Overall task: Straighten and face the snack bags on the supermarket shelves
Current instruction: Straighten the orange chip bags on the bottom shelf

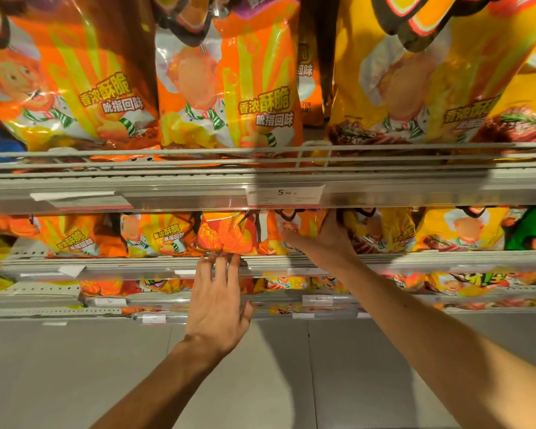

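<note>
At frame centre, on the second shelf (384, 258) down, the right hand (325, 239) grips an orange snack bag (294, 226), thumb across its front and fingers curled round its right edge beside a yellow bag (381, 229). Left hand (218, 300) is spread flat, fingers straight, tips touching the shelf lip just below a red-orange bag (226, 233) turned differently from its neighbours. Larger orange bags (229, 88) fill the upper shelf. A price tag (285, 193) reads 5.90.

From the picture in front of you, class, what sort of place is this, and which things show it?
Most likely a supermarket snack aisle: tiered shelves packed with matching snack bags, and a price tag clipped to the shelf edge.
</note>
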`<state>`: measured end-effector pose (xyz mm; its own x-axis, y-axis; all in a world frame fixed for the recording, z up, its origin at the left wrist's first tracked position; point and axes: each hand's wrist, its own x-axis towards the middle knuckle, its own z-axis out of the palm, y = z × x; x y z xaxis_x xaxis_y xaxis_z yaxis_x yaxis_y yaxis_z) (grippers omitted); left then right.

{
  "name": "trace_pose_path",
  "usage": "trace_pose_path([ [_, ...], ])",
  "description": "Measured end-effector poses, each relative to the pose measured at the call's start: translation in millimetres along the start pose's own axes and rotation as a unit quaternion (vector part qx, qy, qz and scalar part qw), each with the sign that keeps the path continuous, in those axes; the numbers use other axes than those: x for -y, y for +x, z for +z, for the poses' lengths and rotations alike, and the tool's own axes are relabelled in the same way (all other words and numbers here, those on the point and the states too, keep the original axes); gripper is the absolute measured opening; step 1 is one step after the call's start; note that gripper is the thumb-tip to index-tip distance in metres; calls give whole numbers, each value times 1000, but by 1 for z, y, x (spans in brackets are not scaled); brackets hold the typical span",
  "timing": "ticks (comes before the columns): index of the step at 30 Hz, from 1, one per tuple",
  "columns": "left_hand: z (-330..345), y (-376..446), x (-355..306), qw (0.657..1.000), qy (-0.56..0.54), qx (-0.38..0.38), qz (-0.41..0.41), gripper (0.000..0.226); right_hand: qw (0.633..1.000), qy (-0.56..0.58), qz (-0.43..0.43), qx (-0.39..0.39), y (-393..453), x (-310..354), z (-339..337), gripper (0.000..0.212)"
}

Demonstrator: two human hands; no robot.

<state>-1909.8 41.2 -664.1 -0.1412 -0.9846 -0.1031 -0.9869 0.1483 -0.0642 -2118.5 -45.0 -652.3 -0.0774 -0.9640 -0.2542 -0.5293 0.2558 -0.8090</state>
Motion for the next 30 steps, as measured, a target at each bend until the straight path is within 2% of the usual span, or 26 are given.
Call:
trace_pose_path([
  [6, -6, -1, -2, 1000, -7, 7, -3, 83, 999, -25, -29, -16, -20, -3, -8, 101],
  [10, -8, -2, 0, 999, -36, 0, -9, 78, 993, -27, -77, -81, -50, -10, -11, 96],
  [14, -5, -4, 9, 994, -104, -22, -8, 68, 966, -51, -126, -219, -72, -11, 1, 63],
  [16, -4, -5, 17, 986, -162, -36, 1, 62, 954, -50, -145, -256, -79, -5, 13, 50],
  [20, -4, -13, 42, 954, -284, -93, 20, 40, 954, -20, -161, -251, -89, 11, 47, 35],
  [23, -3, -22, 74, 928, -346, -136, -18, 30, 961, 3, -157, -229, -91, 31, 78, 33],
  [26, 0, -19, 114, 910, -366, -179, -75, 31, 970, 25, -135, -203, -85, 50, 105, 42],
  [30, -3, -1, 158, 874, -412, -227, -123, 46, 978, 28, -106, -175, -66, 69, 126, 61],
])
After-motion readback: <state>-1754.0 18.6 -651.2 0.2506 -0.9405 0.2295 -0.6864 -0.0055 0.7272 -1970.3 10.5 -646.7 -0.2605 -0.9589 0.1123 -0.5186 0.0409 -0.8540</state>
